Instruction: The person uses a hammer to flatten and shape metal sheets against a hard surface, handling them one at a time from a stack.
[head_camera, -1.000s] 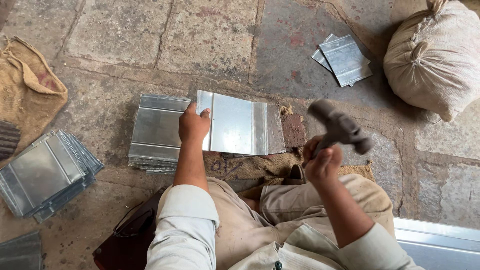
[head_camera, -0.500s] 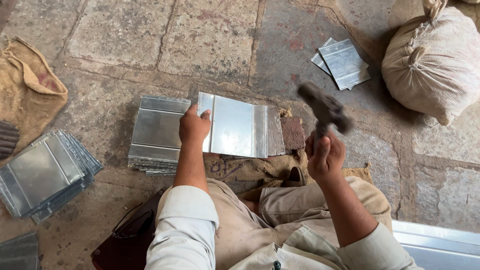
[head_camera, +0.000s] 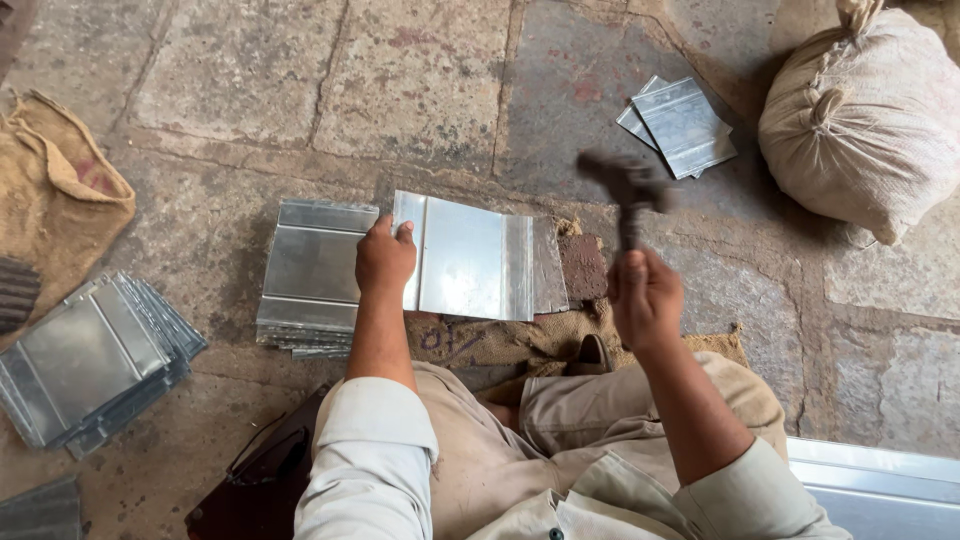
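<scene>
Galvanised steel, bright and flat, lies just ahead of the knees: a metal sheet (head_camera: 470, 258) whose long axis runs side to side, with folded seams crossing it near both ends. The left hand (head_camera: 385, 258) is pressed down on its left end, fingers curled over the far edge, pinning it to the burlap pad (head_camera: 520, 345). Over the last second the hammer (head_camera: 628, 190) has swung from out at the right, head tilted outward, to nearly upright above the right hand (head_camera: 645, 298), which is closed in a fist round the handle; its blurred head now hangs over the sheet's right seam, so a blow there looks under way. Just left of the pinning hand sits a stack of sheets (head_camera: 312, 275).
</scene>
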